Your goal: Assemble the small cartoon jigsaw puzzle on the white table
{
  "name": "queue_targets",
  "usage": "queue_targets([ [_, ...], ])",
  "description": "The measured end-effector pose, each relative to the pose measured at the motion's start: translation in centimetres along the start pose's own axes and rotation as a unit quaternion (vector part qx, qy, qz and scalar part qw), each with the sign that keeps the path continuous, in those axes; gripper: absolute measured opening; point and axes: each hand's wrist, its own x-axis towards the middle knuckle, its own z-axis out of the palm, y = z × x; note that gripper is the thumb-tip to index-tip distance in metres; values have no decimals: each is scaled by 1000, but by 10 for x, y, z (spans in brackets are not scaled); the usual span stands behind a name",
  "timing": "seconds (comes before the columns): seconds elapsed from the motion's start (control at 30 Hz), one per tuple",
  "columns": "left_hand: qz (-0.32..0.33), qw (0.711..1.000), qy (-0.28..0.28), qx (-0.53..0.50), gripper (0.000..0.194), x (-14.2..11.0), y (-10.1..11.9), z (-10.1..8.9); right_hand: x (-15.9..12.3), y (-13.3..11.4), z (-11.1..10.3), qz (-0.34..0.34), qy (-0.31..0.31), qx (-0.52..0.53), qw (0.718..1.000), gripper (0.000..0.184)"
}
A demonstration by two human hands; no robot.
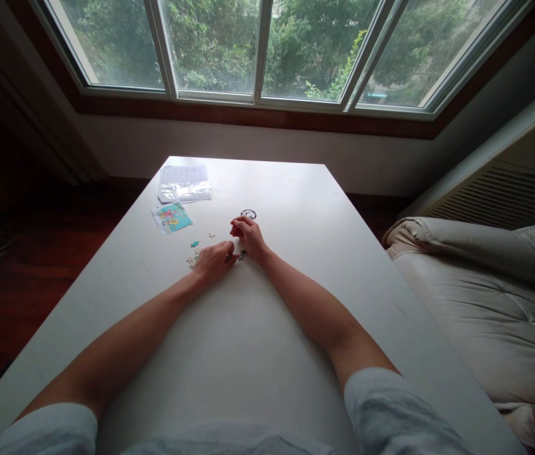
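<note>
Both my hands rest near the middle of a white table (296,303). My left hand (214,260) lies knuckles up with its fingers curled, pinching a small dark puzzle piece at its fingertips. My right hand (249,236) is beside it, fingers curled and pressed together over something too small to name. Several loose jigsaw pieces (195,251) lie just left of my left hand, one of them teal. A small colourful picture card (171,217) lies further left.
A clear plastic bag over paper (184,183) sits at the table's far left. A small dark ring-shaped thing (248,213) lies beyond my right hand. A cream cushioned seat (480,297) stands to the right, and a window (267,50) beyond the table.
</note>
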Motion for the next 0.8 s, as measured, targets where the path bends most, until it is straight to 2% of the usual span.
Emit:
queue_targets([
  [0.1, -18, 996, 62, -66, 18, 4, -8, -4, -1, 0, 0, 3, -3, 0, 1000, 19],
  [0.2, -53, 977, 122, -166, 19, 9, -18, -10, -2, -1, -1, 2, -13, 1, 1000, 18],
  [0.3, -93, 932, 155, -314, 22, 14, -30, -13, -2, -3, -2, 7, -14, -7, 1000, 18],
  [0.4, -108, 870, 144, -460, 28, 18, -40, -14, -1, -4, -4, 10, -8, -28, 1000, 19],
  [0.47, -104, 834, 139, -524, 34, 19, -46, -14, 1, -6, -4, 5, 0, -52, 999, 18],
  [0.53, -104, 814, 143, -553, 41, 21, -50, -13, 1, -9, -2, -12, 14, -74, 997, 16],
  [0.67, -132, 797, 156, -569, 49, 21, -57, -13, -3, -26, 14, -116, 80, -129, 982, 14],
  [0.73, -147, 798, 156, -564, 49, 20, -60, -13, -11, -46, 32, -191, 117, -151, 963, 13],
  [0.8, -151, 810, 158, -545, 48, 18, -64, -13, -23, -75, 54, -269, 129, -154, 942, 13],
])
